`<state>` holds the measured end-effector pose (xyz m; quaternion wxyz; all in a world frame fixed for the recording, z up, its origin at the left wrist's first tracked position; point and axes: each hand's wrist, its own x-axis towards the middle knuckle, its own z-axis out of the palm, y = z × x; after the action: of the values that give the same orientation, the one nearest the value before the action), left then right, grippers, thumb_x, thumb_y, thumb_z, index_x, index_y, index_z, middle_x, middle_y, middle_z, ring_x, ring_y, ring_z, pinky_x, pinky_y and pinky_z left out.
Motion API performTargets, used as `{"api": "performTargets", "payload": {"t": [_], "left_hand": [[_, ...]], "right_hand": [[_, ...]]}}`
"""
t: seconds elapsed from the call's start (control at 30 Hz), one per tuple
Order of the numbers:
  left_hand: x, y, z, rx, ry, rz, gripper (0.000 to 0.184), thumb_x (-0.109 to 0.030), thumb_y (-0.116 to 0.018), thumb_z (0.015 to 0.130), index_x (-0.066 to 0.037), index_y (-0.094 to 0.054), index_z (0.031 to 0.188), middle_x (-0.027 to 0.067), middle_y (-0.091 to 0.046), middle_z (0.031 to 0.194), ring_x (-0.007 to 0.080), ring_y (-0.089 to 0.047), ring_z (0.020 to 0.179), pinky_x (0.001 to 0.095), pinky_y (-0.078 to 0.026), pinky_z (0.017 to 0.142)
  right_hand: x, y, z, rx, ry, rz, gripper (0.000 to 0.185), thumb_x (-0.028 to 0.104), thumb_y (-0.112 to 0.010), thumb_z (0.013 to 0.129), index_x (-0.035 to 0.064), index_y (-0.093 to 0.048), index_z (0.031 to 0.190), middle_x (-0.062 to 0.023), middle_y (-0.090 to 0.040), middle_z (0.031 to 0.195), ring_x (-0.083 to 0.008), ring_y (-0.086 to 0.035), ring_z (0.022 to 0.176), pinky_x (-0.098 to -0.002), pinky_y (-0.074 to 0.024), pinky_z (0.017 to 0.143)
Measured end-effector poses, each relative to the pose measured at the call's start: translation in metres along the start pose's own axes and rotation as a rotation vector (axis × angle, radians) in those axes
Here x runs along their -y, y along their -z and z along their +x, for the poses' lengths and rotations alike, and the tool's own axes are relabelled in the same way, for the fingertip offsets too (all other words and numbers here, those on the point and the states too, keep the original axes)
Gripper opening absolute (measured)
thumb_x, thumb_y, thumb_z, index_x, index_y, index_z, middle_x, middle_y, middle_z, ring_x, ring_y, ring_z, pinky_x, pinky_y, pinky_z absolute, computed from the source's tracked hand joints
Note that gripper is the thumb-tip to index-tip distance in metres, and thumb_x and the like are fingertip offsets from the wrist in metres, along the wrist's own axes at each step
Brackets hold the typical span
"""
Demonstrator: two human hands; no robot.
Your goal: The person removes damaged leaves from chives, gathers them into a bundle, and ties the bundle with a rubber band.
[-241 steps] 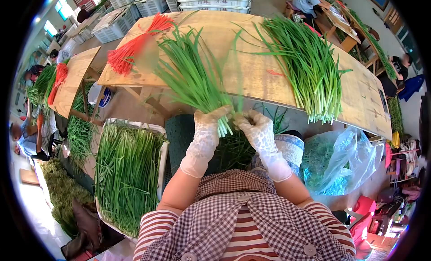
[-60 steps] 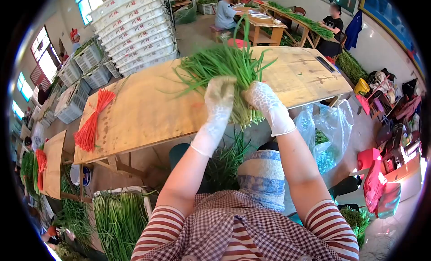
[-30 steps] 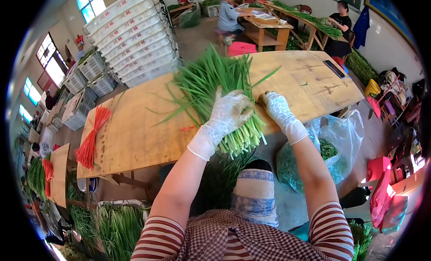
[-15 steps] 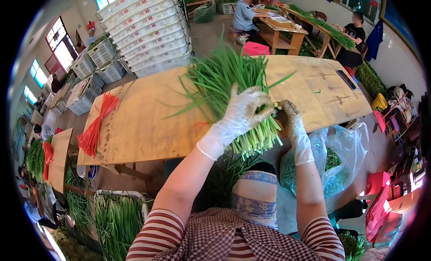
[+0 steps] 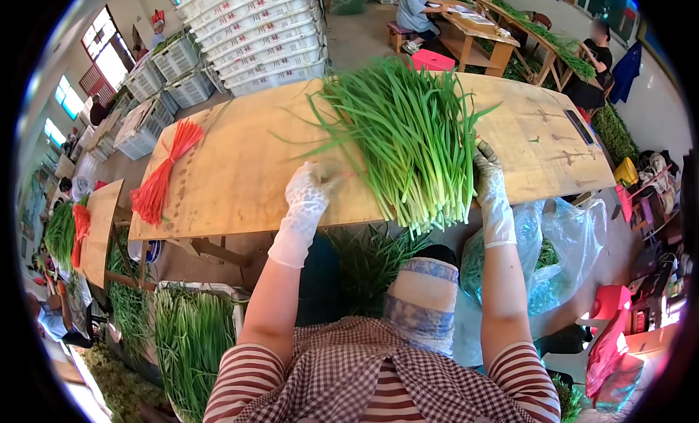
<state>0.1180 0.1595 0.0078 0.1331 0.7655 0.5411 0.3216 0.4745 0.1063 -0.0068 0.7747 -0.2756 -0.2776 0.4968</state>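
Note:
A large bunch of garlic chives (image 5: 415, 139) lies on the wooden table (image 5: 247, 183), its pale cut stems towards me and its leaves fanning away. My right hand (image 5: 491, 177), in a thin white glove with dirty fingertips, is against the right side of the bunch, fingers loosely bent and not wrapped round it. My left hand (image 5: 309, 194), gloved too, hovers left of the stems near the table's front edge. Motion smears its fingers, so I cannot make out whether they hold anything. A bit of red tie (image 5: 348, 175) shows beside the bunch, close to those fingers.
A bundle of red ties (image 5: 167, 172) lies on the table's left part, a phone (image 5: 579, 127) at its right end. Stacked white crates (image 5: 269, 52) stand behind. A crate of chives (image 5: 193, 343) is at lower left; a clear plastic bag (image 5: 546, 255) hangs below right. A person (image 5: 601, 59) sits beyond.
My left hand has come off the bunch and moved left and down. The bunch now lies spread flat on the table. My right hand has shifted to the bunch's right side. The view has tilted down.

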Motion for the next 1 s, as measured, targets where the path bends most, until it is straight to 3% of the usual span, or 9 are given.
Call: {"api": "performTargets", "payload": {"t": [0.13, 0.23, 0.47, 0.53, 0.63, 0.67, 0.77, 0.9, 1.0], "left_hand": [[-0.010, -0.002, -0.002, 0.027, 0.094, -0.094, 0.027, -0.031, -0.072, 0.079, -0.008, -0.072, 0.093, 0.0109, -0.069, 0.100, 0.0235, -0.063, 0.095, 0.0333, -0.048, 0.085], [-0.030, -0.002, -0.004, 0.030, 0.337, -0.715, 0.015, -0.016, -0.068, 0.085, -0.002, -0.071, 0.089, 0.0015, -0.066, 0.076, 0.0113, -0.058, 0.068, 0.0250, -0.046, 0.067], [-0.074, -0.031, 0.027, -0.040, 0.323, -1.284, 0.013, -0.018, -0.070, 0.083, -0.006, -0.066, 0.082, -0.0013, -0.059, 0.075, 0.0099, -0.050, 0.066, 0.0246, -0.041, 0.063], [-0.099, -0.021, 0.038, 0.005, 0.383, -1.479, 0.014, -0.020, -0.072, 0.081, -0.007, -0.066, 0.080, -0.0009, -0.058, 0.079, 0.0102, -0.047, 0.068, 0.0272, -0.041, 0.065], [-0.131, -0.006, 0.055, -0.034, -0.111, -0.833, 0.028, -0.028, -0.079, 0.073, -0.011, -0.057, 0.070, 0.0011, -0.050, 0.075, 0.0136, -0.048, 0.073, 0.0317, -0.040, 0.068], [-0.138, -0.007, 0.061, -0.049, -0.287, -0.543, 0.032, -0.029, -0.080, 0.072, -0.011, -0.054, 0.068, 0.0012, -0.048, 0.073, 0.0142, -0.047, 0.072, 0.0320, -0.040, 0.068], [-0.162, -0.019, 0.066, 0.196, -0.210, -0.439, 0.043, -0.031, -0.085, 0.063, -0.009, -0.048, 0.065, 0.0006, -0.046, 0.068, 0.0138, -0.043, 0.064, 0.0294, -0.040, 0.058], [-0.159, -0.025, 0.065, 0.251, -0.133, -0.404, 0.039, -0.027, -0.084, 0.063, -0.007, -0.051, 0.067, 0.0017, -0.051, 0.065, 0.0144, -0.046, 0.061, 0.0305, -0.042, 0.057], [-0.156, -0.033, 0.066, 0.177, -0.204, -0.330, 0.037, -0.027, -0.084, 0.064, -0.007, -0.053, 0.068, 0.0030, -0.052, 0.065, 0.0159, -0.048, 0.060, 0.0314, -0.043, 0.057]], "right_hand": [[0.002, -0.007, -0.003, -0.047, 0.053, -0.077, 0.016, 0.008, -0.062, 0.091, 0.0039, -0.062, 0.106, -0.0108, -0.068, 0.100, -0.0204, -0.066, 0.089, -0.0330, -0.0552, 0.079], [0.015, -0.048, -0.019, -0.256, 0.073, -0.416, 0.017, 0.012, -0.056, 0.094, 0.0015, -0.061, 0.107, -0.0083, -0.067, 0.091, -0.0142, -0.064, 0.080, -0.0271, -0.0530, 0.071], [-0.010, -0.077, 0.005, -0.366, 0.330, -0.626, 0.019, 0.012, -0.054, 0.095, -0.0031, -0.059, 0.105, -0.0073, -0.066, 0.092, -0.0125, -0.057, 0.078, -0.0256, -0.0470, 0.070], [-0.023, -0.076, 0.012, -0.403, 0.635, -1.052, 0.023, 0.019, -0.057, 0.092, -0.0009, -0.062, 0.103, -0.0209, -0.067, 0.086, -0.0300, -0.066, 0.074, -0.0381, -0.0508, 0.069], [-0.021, -0.109, 0.000, -0.487, 0.515, -1.388, 0.025, 0.024, -0.057, 0.089, 0.0049, -0.064, 0.103, -0.0219, -0.066, 0.081, -0.0420, -0.064, 0.074, -0.0471, -0.0508, 0.064], [-0.013, -0.130, -0.009, -0.494, 0.380, -1.469, 0.024, 0.022, -0.055, 0.091, 0.0031, -0.064, 0.103, -0.0209, -0.066, 0.084, -0.0366, -0.065, 0.077, -0.0420, -0.0513, 0.069], [-0.053, -0.114, 0.015, -0.363, 0.105, -0.193, 0.027, 0.014, -0.042, 0.096, -0.0034, -0.061, 0.105, -0.0120, -0.064, 0.095, -0.0156, -0.058, 0.091, -0.0294, -0.0464, 0.079], [-0.077, -0.077, 0.017, -0.312, 0.398, -0.498, 0.024, 0.008, -0.047, 0.094, -0.0055, -0.054, 0.114, -0.0134, -0.063, 0.094, -0.0182, -0.057, 0.087, -0.0291, -0.0468, 0.074], [-0.050, -0.080, 0.003, -0.335, 0.206, -0.512, 0.022, 0.007, -0.050, 0.093, -0.0058, -0.055, 0.111, -0.0123, -0.063, 0.094, -0.0175, -0.058, 0.087, -0.0298, -0.0476, 0.076]]}}
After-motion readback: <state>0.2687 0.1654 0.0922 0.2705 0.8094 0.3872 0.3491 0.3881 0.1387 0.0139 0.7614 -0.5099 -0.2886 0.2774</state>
